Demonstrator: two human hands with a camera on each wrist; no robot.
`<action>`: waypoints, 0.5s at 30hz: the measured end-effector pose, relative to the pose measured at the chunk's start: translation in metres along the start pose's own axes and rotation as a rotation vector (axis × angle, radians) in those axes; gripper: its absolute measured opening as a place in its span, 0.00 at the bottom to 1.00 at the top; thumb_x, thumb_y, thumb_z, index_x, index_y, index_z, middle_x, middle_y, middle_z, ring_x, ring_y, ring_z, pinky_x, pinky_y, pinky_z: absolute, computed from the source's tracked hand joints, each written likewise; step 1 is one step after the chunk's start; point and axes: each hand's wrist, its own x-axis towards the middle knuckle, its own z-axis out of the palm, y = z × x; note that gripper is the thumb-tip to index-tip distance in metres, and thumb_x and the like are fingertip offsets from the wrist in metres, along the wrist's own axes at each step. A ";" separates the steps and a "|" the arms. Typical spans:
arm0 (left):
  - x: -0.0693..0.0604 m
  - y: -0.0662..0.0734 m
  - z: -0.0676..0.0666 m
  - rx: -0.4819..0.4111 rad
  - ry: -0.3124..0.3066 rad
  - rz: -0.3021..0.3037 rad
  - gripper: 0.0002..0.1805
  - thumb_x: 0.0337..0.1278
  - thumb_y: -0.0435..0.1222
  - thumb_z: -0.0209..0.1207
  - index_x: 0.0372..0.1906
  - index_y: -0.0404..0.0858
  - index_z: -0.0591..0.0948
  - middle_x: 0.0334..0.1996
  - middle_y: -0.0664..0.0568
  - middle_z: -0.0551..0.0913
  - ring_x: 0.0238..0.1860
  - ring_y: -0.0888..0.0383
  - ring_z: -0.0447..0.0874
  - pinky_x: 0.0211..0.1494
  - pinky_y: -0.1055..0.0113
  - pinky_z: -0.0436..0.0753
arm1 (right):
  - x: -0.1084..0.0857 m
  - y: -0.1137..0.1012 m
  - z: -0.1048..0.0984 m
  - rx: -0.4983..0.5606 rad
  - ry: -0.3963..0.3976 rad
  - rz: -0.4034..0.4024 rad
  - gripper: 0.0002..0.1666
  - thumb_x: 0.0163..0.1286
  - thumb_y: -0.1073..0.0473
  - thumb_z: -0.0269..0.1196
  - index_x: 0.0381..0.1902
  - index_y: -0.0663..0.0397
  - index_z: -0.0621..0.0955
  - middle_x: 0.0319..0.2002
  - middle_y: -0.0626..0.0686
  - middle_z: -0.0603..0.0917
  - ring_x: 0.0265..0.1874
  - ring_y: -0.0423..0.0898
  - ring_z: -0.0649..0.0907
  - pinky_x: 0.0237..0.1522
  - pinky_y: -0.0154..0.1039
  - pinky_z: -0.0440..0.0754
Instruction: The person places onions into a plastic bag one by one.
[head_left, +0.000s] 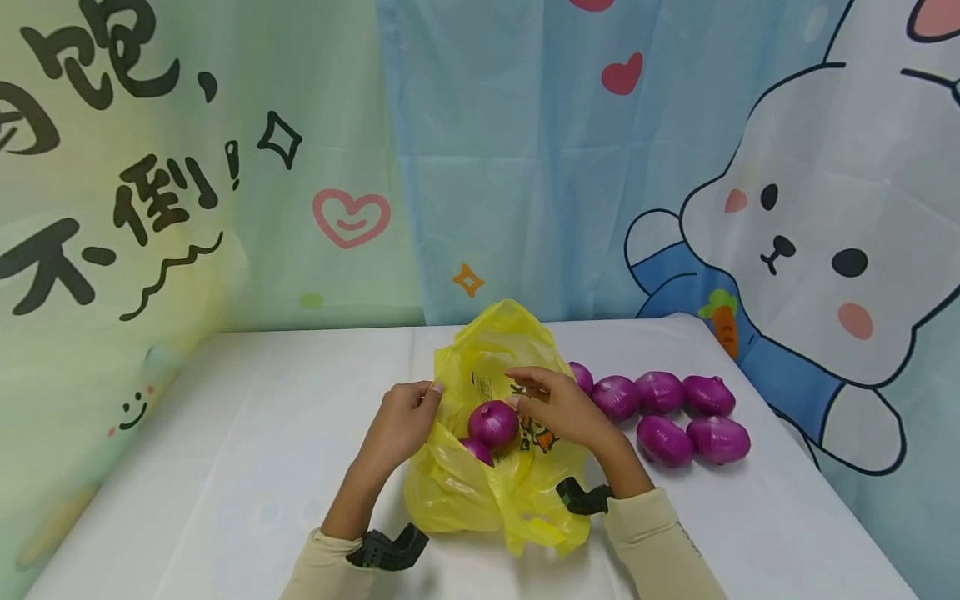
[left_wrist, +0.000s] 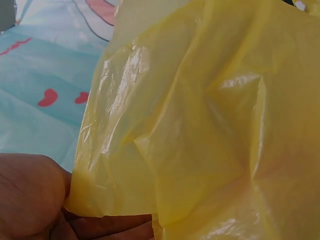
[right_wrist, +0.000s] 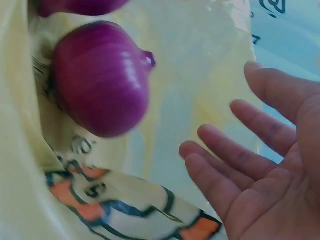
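A yellow plastic bag (head_left: 457, 492) stands on the table with its mouth spread; two purple onions show in it, the upper one (head_left: 493, 424) whole, the lower (head_left: 477, 451) partly covered by the bag. My left hand (head_left: 401, 421) pinches the bag's left edge between thumb and fingers; in the left wrist view the film (left_wrist: 200, 125) hides much of that hand (left_wrist: 30, 195). Over the bag's right side, my right hand (head_left: 558, 406) has its fingers apart. The right wrist view shows this hand (right_wrist: 270, 165) beside an onion (right_wrist: 102, 80), not touching it, palm bare.
Several purple onions (head_left: 660, 392) lie on the white table (head_left: 262, 467) to the right of the bag, one (head_left: 579, 377) partly behind it. Behind the table hangs a printed cloth (head_left: 487, 167). Each wrist carries a black device.
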 end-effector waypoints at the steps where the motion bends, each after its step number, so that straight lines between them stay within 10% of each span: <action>1: 0.000 0.000 0.000 -0.001 -0.002 0.003 0.23 0.74 0.40 0.48 0.17 0.40 0.69 0.09 0.56 0.61 0.10 0.61 0.57 0.15 0.70 0.58 | -0.001 0.000 -0.003 0.006 0.019 -0.006 0.27 0.71 0.53 0.62 0.64 0.59 0.74 0.59 0.59 0.77 0.60 0.58 0.76 0.60 0.52 0.71; 15: 0.001 -0.001 0.002 0.016 0.005 -0.003 0.23 0.73 0.40 0.49 0.17 0.40 0.66 0.10 0.56 0.58 0.12 0.62 0.55 0.16 0.70 0.57 | -0.010 0.015 -0.043 0.051 0.478 0.006 0.22 0.71 0.62 0.61 0.61 0.65 0.75 0.59 0.62 0.77 0.61 0.56 0.74 0.59 0.44 0.71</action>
